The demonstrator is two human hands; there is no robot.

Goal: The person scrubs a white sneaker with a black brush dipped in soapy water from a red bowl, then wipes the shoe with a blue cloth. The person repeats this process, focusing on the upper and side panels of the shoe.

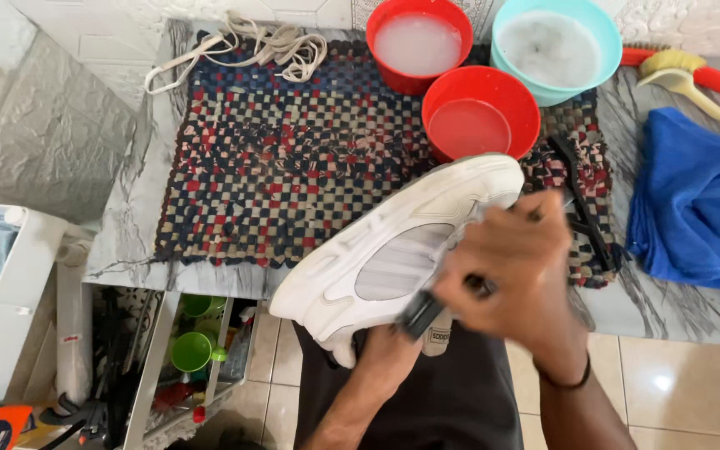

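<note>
Head view: your white sneaker (393, 250) hangs over the desk (685, 312) edge, your left hand (385, 346) holding it from beneath. Your right hand (520, 267) clasps a dark brush (421, 314) against it, near the red bowl (481, 112).

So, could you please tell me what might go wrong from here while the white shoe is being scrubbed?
The white shoe is held out past the counter edge on the left hand, so it could slip and drop to the tiled floor. The right hand works the dark brush close to the filled red bowl; a stray stroke might knock it and spill water.
</note>
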